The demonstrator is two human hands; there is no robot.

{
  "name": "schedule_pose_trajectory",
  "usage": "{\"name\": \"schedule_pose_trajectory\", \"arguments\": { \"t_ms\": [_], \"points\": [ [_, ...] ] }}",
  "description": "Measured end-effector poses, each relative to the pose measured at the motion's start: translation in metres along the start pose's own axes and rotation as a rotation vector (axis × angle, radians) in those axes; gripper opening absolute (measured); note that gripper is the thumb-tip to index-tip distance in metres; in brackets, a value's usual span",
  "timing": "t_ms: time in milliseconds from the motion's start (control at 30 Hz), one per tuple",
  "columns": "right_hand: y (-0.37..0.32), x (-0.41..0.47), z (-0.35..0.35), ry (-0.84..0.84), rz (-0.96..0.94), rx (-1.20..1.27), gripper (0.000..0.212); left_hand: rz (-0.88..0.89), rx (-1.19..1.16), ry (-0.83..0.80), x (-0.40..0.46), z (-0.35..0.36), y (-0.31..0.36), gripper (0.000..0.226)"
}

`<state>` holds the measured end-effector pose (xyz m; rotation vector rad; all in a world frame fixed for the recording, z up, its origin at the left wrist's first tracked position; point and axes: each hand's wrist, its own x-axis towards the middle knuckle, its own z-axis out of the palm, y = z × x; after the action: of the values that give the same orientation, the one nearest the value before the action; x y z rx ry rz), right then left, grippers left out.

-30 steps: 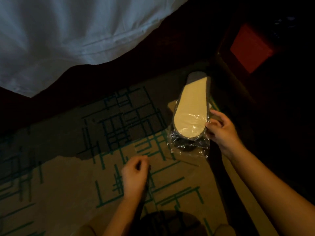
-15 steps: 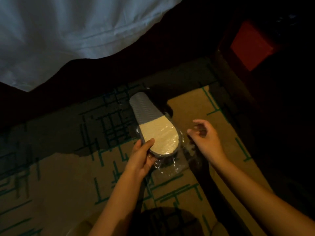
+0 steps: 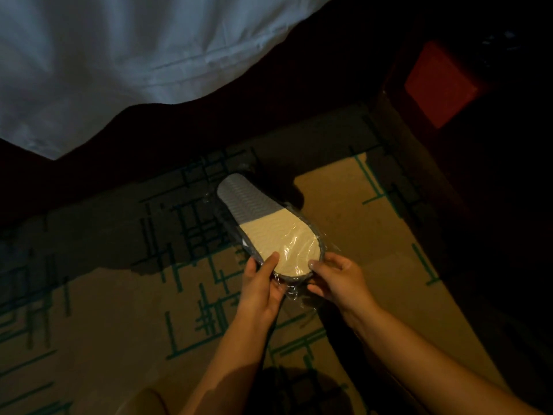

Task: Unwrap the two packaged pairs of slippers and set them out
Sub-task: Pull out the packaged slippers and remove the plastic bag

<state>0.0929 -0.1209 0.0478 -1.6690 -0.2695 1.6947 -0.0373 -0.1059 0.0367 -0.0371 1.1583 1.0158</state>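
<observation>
Dim tan carpet with green line pattern (image 3: 344, 223) fills the lower frame, a white bedsheet (image 3: 119, 55) hanging at upper left. At centre I hold a clear-plastic-wrapped pair of slippers (image 3: 269, 226), sole up, grey and cream. My left hand (image 3: 260, 292) and right hand (image 3: 341, 283) both pinch its near end, fingers curled around the wrapper.

Slipper pack (image 3: 269, 229): glossy, crinkled clear plastic film over a ribbed, matt grey-and-cream sole | carpet (image 3: 104, 310): matt woven pile, tan with green lines | bed sheet (image 3: 104, 55): soft, creased white cloth
</observation>
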Motion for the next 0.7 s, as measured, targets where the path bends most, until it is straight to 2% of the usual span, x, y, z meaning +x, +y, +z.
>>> {"name": "schedule_pose_trajectory", "arguments": {
  "t_ms": [67, 167, 267, 400, 533, 567, 667, 700],
  "points": [
    [0.002, -0.001, 0.000, -0.008, 0.027, 0.023, 0.015, -0.001, 0.023, 0.014, 0.002, -0.002, 0.000, 0.031],
    [0.007, -0.002, -0.005, -0.023, 0.048, 0.018, 0.033, 0.014, 0.058, 0.023, 0.008, -0.006, 0.005, 0.034],
    [0.016, -0.005, -0.017, -0.049, 0.059, 0.018, 0.031, 0.035, 0.079, 0.050, 0.013, -0.009, 0.015, 0.035],
    [0.028, -0.009, -0.039, -0.136, 0.078, 0.009, 0.017, 0.054, 0.185, 0.042, 0.018, -0.012, 0.019, 0.035],
    [0.038, -0.014, -0.061, -0.218, 0.106, 0.001, 0.019, 0.061, 0.228, 0.041, 0.018, -0.012, 0.010, 0.035],
    [0.041, -0.015, -0.066, -0.244, 0.112, -0.009, 0.028, 0.060, 0.216, 0.047, 0.019, -0.012, 0.009, 0.035],
    [0.053, -0.018, -0.083, -0.283, 0.163, -0.062, 0.081, 0.082, 0.148, 0.065, 0.023, -0.011, 0.016, 0.027],
    [0.059, -0.019, -0.089, -0.292, 0.184, -0.063, 0.088, 0.101, 0.165, 0.063, 0.026, -0.012, 0.021, 0.027]
  ]
}}
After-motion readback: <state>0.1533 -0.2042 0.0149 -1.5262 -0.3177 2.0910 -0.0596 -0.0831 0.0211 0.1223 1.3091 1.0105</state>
